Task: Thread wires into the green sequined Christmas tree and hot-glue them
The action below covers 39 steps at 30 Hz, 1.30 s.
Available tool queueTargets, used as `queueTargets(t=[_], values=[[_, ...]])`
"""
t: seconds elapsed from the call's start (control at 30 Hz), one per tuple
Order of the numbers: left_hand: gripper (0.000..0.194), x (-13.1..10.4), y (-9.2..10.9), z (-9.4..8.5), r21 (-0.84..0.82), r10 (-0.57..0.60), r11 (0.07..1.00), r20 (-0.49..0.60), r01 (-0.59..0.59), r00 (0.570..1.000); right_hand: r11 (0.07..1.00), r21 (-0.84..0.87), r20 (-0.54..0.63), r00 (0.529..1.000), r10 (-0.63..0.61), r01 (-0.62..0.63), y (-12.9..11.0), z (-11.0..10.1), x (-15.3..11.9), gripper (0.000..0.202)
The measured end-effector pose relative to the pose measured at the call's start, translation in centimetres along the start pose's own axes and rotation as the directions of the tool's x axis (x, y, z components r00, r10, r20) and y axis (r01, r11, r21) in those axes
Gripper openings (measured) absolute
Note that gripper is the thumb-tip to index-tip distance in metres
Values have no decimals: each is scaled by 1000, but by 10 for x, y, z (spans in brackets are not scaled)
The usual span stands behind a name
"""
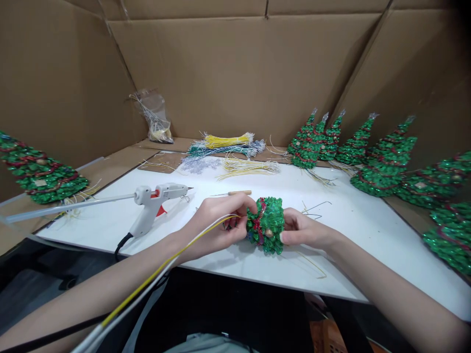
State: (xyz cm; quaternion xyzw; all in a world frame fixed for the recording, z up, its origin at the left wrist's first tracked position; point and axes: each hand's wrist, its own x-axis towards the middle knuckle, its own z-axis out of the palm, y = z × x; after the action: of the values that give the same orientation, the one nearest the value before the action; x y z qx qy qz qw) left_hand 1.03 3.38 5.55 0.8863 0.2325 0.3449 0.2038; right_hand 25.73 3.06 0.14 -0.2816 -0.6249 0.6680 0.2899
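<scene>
A small green tree [270,223] with red garland and a gold ball lies on its side above the white board, near its front edge. My left hand [226,220] is closed at the tree's left end, with thumb and fingers pinched together there. Yellow and white wires [176,257] run from these fingertips back over my left forearm. On the right, my right hand [301,228] grips the tree's other end, thumb in front; its fingertips are partly hidden behind the tree. Behind my left hand lies an awl with a wooden handle [240,192].
A white glue gun [156,201] with a long glue stick rests at the left. Bundles of yellow wires [228,141] and loose wires [253,166] lie at the back. Green trees stand along the right [384,166] and one at the far left [44,176]. Cardboard walls [239,73] surround the board.
</scene>
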Motion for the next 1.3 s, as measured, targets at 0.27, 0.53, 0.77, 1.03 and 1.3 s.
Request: queueTargets(t=[0.27, 0.53, 0.77, 1.03, 1.3], values=[[17, -2, -1, 3, 19, 29, 999, -27, -29, 999, 999, 42, 34, 999, -36, 35, -1, 1, 1, 38], [16, -3, -3, 2, -19, 6, 1000, 39, -5, 999, 999, 36, 20, 1000, -12, 11, -1, 0, 0, 40], [21, -3, -8, -2, 24, 33, 999, 87, -35, 996, 999, 43, 29, 999, -12, 11, 0, 0, 1, 40], [23, 1, -3, -2, -31, -33, 999, 122, 37, 992, 996, 86, 40, 999, -10, 6, 1, 1, 0, 38], [26, 5, -1, -3, -76, -55, 995, 155, 68, 986, 991, 131, 47, 999, -17, 10, -2, 4, 0, 35]])
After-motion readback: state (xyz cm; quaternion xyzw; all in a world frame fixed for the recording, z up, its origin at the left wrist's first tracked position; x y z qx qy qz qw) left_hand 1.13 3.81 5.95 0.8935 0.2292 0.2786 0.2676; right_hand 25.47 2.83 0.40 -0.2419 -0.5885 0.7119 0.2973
